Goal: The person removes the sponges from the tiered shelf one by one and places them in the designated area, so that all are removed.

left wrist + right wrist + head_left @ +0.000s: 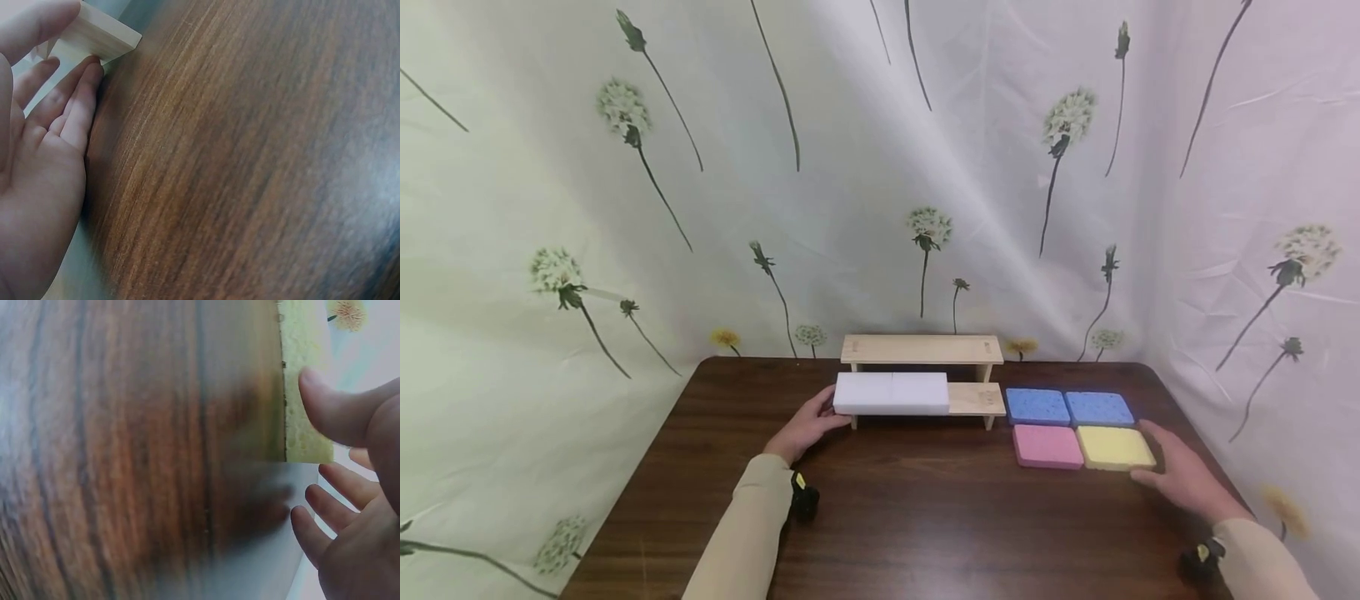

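Note:
Two white rectangular blocks [891, 393] sit end to end on the lower shelf of a two-tier wooden stand [921, 349]. At their left end is my left hand [808, 427], fingers extended; in the left wrist view its thumb and fingertips come up against the stand's pale wood. To the right of the stand lie two blue sponges [1037, 406], with a pink sponge [1048, 447] and a yellow sponge [1116, 448] in front. My right hand [1186, 473] is at the yellow sponge's right end, thumb and fingers apart. Whether it touches that sponge is unclear.
All of this stands on a dark wood-grain table [917, 517], the stand and sponges towards its back edge. Behind and around hangs a pale curtain [850, 208] printed with dandelions. The right end of the stand's lower shelf [976, 399] is bare wood.

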`<state>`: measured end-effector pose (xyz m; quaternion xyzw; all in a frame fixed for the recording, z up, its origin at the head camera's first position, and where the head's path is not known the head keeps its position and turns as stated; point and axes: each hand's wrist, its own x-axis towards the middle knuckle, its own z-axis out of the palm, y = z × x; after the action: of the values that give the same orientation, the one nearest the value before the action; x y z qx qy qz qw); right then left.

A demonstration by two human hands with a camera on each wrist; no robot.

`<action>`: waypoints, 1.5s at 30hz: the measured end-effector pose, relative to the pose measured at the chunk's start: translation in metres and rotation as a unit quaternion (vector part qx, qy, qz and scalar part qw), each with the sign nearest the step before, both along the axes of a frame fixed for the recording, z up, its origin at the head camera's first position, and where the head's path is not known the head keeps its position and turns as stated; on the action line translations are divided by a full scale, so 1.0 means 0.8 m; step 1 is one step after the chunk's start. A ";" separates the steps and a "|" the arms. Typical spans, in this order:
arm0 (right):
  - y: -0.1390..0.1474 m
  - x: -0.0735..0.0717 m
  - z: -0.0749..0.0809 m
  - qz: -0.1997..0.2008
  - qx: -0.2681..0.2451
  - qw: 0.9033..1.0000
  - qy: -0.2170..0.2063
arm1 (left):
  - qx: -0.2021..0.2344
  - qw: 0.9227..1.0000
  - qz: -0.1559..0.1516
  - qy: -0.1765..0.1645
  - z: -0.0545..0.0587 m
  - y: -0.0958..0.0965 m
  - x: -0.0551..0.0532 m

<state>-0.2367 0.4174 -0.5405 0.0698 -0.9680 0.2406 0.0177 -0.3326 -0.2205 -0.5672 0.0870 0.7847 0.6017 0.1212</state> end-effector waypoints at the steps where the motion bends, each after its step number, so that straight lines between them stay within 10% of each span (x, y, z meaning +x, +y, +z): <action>1: -0.001 0.000 0.003 -0.001 -0.002 1.000 -0.001 | 0.000 1.000 0.001 0.001 0.001 0.000 0.000; 15: -0.051 -0.006 0.042 0.013 -0.049 0.995 0.086 | 0.000 1.000 0.006 -0.008 -0.001 0.000 0.000; 45: -0.213 -0.061 0.048 0.081 -0.105 0.991 0.026 | 0.008 1.000 -0.001 0.003 0.000 0.001 0.003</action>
<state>-0.2855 0.2468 -0.5023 0.1525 -0.9278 0.3392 0.0308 -0.3305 -0.2201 -0.5670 0.0905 0.7801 0.6076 0.1187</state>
